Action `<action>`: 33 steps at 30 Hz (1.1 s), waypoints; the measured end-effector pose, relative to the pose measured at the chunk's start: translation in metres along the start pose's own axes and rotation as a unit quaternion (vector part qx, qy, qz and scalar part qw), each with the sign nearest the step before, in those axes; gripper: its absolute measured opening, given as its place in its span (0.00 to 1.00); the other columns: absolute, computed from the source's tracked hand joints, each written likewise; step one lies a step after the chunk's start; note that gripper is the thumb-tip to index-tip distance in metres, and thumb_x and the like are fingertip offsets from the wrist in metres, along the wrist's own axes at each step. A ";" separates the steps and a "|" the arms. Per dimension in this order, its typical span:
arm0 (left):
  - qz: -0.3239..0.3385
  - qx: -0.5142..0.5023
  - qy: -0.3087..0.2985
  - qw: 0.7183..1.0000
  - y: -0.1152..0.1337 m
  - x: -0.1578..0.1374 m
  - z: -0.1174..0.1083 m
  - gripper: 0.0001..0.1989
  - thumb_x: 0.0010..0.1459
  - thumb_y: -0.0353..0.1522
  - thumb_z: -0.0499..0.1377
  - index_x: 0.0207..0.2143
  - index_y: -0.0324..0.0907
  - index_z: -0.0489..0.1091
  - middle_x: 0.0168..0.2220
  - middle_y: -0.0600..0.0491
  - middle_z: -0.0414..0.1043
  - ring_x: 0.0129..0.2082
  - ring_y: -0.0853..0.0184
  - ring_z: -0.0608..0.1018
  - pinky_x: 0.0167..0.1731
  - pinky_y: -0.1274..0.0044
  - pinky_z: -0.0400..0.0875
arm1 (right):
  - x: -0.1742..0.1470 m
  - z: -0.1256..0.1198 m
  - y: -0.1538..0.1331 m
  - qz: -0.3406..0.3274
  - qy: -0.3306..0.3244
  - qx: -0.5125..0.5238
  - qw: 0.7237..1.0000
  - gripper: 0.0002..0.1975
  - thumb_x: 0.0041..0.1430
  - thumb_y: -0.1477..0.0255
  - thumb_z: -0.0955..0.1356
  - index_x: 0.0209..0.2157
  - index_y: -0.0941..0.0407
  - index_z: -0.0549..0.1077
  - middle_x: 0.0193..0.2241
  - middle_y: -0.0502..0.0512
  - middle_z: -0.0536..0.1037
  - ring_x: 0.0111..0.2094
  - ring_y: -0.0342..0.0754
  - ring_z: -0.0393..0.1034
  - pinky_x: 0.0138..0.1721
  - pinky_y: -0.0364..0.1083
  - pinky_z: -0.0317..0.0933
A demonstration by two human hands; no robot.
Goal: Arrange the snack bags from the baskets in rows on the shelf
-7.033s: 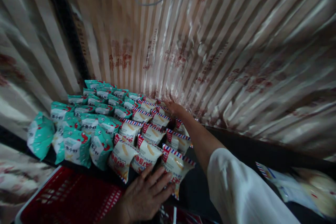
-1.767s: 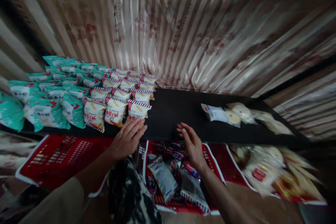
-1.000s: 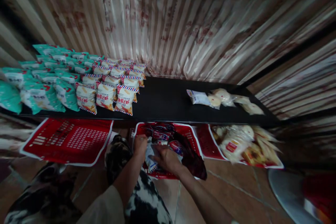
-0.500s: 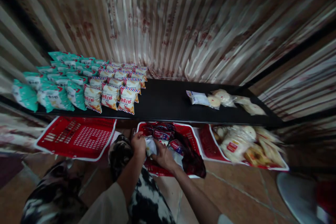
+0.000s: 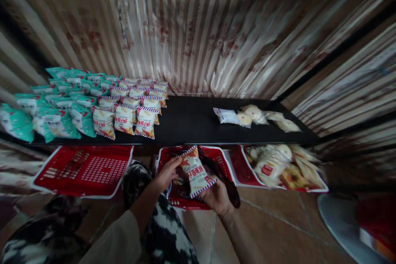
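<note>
From the head camera, looking down at a dim shelf: a snack bag (image 5: 194,171) with striped ends is held at a tilt between two bare hands, above a red basket (image 5: 227,169) with a white rim. The left hand (image 5: 165,175) has its fingers closed on the bag's upper left corner. The right hand (image 5: 218,196) grasps its lower right end, thumb and fingers around the edge. Dark packets lie in the basket beneath.

Just behind, a long black shelf (image 5: 185,121) runs across. On its left part stand rows of teal bags (image 5: 60,123), and right beside them rows of cream bags (image 5: 124,119) with striped tops. Well apart, toward the right, lie a white packet (image 5: 228,116) and several clear packets (image 5: 255,113).

Another red basket (image 5: 102,169) sits to the left, and a third basket (image 5: 250,175) to the right is heaped with clear bags of food (image 5: 274,165). Striped sheeting (image 5: 179,29) hangs behind the shelf.
</note>
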State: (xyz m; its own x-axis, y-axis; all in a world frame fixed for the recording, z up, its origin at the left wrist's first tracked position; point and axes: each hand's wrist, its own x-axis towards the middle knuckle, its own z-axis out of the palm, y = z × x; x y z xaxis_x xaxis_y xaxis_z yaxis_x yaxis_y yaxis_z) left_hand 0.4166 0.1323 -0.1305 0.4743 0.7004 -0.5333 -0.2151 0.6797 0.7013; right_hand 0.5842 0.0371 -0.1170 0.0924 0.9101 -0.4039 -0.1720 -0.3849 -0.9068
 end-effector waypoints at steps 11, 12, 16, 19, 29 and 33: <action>0.056 -0.037 -0.015 0.998 0.024 -0.007 -0.018 0.22 0.38 0.39 0.72 0.34 0.38 0.74 0.35 0.48 0.77 0.35 0.62 0.78 0.32 0.74 0.73 | 0.024 0.015 -0.014 0.041 0.055 0.201 0.977 0.28 0.58 0.47 0.57 0.40 0.54 0.74 0.38 0.60 0.80 0.38 0.57 0.75 0.36 0.55 0.68; 0.057 -0.047 -0.015 0.997 0.025 -0.007 -0.018 0.22 0.38 0.39 0.72 0.36 0.38 0.74 0.36 0.47 0.77 0.36 0.61 0.78 0.33 0.73 0.74 | 0.026 0.015 -0.016 0.033 0.063 0.215 0.974 0.27 0.58 0.48 0.58 0.39 0.54 0.74 0.38 0.60 0.80 0.37 0.56 0.75 0.36 0.54 0.69; 0.077 -0.108 -0.008 0.991 0.029 -0.006 -0.017 0.24 0.40 0.39 0.71 0.39 0.38 0.73 0.38 0.47 0.78 0.38 0.60 0.79 0.40 0.71 0.74 | 0.035 0.025 -0.010 0.011 0.086 0.252 0.964 0.16 0.53 0.56 0.68 0.34 0.55 0.76 0.34 0.57 0.80 0.37 0.54 0.76 0.41 0.52 0.69; 0.103 -0.150 -0.010 0.983 0.031 -0.004 -0.016 0.27 0.40 0.39 0.71 0.43 0.38 0.72 0.40 0.46 0.77 0.41 0.59 0.79 0.45 0.70 0.71 | 0.040 0.045 -0.001 -0.012 0.092 0.248 0.964 0.13 0.45 0.63 0.74 0.34 0.52 0.76 0.38 0.54 0.80 0.43 0.52 0.74 0.46 0.50 0.68; 0.092 -0.071 -0.024 0.993 0.023 0.002 -0.018 0.31 0.39 0.43 0.71 0.45 0.38 0.71 0.41 0.44 0.77 0.42 0.57 0.78 0.41 0.71 0.71 | 0.052 0.089 -0.021 -0.091 0.152 0.128 0.976 0.23 0.47 0.56 0.72 0.44 0.50 0.73 0.44 0.53 0.79 0.48 0.54 0.71 0.52 0.51 0.62; 0.099 -0.030 0.034 0.994 0.025 0.009 -0.017 0.35 0.38 0.46 0.70 0.47 0.39 0.69 0.42 0.46 0.76 0.38 0.63 0.78 0.32 0.77 0.71 | 0.059 0.075 -0.032 -0.083 0.155 0.112 0.978 0.27 0.45 0.54 0.73 0.45 0.54 0.73 0.44 0.57 0.79 0.46 0.56 0.72 0.49 0.52 0.64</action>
State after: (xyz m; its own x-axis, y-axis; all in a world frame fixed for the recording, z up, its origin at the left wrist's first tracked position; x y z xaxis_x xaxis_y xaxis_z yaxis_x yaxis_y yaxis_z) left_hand 0.4007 0.1593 -0.1260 0.3596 0.8335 -0.4195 -0.3508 0.5374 0.7669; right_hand 0.5215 0.1147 -0.1023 0.4234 0.8540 -0.3024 -0.3378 -0.1609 -0.9274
